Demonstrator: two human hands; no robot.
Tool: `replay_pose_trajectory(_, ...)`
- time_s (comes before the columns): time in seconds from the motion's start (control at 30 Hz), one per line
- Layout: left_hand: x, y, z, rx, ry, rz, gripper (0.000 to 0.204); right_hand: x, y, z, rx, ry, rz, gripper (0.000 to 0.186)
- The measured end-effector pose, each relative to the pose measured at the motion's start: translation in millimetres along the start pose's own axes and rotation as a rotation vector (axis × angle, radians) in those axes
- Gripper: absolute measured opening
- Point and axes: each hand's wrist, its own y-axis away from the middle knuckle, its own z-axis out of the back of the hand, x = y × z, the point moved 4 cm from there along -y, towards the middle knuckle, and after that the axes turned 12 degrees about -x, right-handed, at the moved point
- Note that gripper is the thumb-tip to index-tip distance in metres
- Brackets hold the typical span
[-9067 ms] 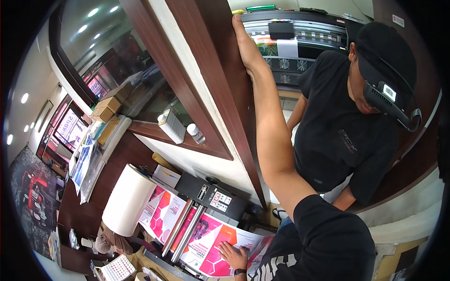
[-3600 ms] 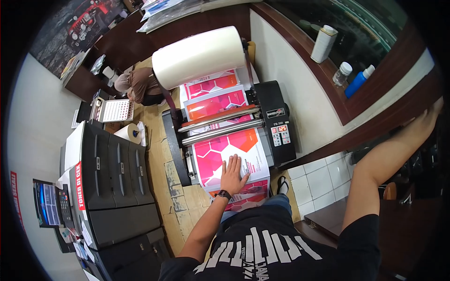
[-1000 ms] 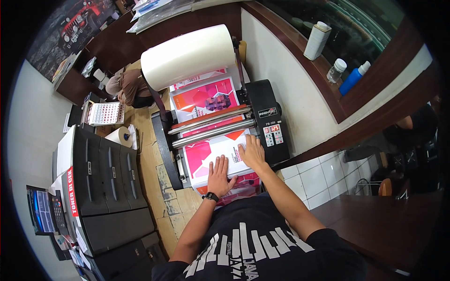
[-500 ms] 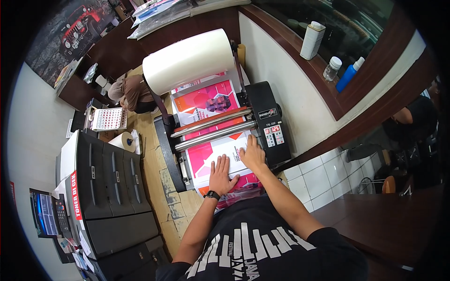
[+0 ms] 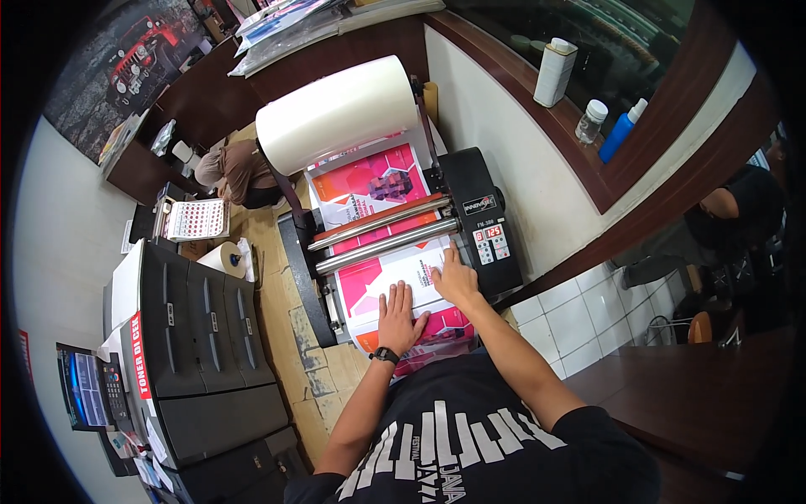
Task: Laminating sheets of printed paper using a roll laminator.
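Observation:
A black roll laminator [image 5: 483, 214] stands in front of me with a big white film roll [image 5: 340, 113] on top and two metal rollers [image 5: 386, 235] across it. A pink and white printed sheet [image 5: 374, 277] lies on its feed tray, its far edge at the rollers. My left hand [image 5: 399, 307], with a black watch at the wrist, lies flat on the sheet. My right hand [image 5: 453, 277] presses flat on the sheet's right side, fingertips close to the rollers. More pink prints [image 5: 369, 181] come out behind the rollers.
A large grey and black printer [image 5: 201, 353] stands at my left with a paper roll [image 5: 227, 259] beside it. A white can [image 5: 556, 71] and bottles [image 5: 621, 130] sit on the wooden ledge at right. A person [image 5: 239, 168] crouches beyond the laminator; another person [image 5: 739, 218] is at right.
Earlier my right arm reached up to the wooden frame at right; it came down onto the sheet. Over the last second both hands slid the sheet slightly toward the rollers.

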Motion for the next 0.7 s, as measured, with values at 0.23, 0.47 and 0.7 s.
replay_pose_trajectory(0.23, -4.0, 13.4, 1.0, 0.012, 0.006, 0.065, 0.079, 0.5, -3.5, -0.1, 0.042, 0.093, 0.025, 0.070)
replay_pose_trajectory(0.47, 0.2, 26.4, 1.4, 0.002, 0.069, 0.072, 0.078, 0.7, -2.9, -5.6, 0.061, 0.214, 0.048, 0.087)
replay_pose_trajectory(0.7, 5.2, 23.3, -1.6, 0.011, 0.108, 0.086, 0.079, 2.4, 2.2, -2.6, 0.089, 0.245, 0.039, 0.095)
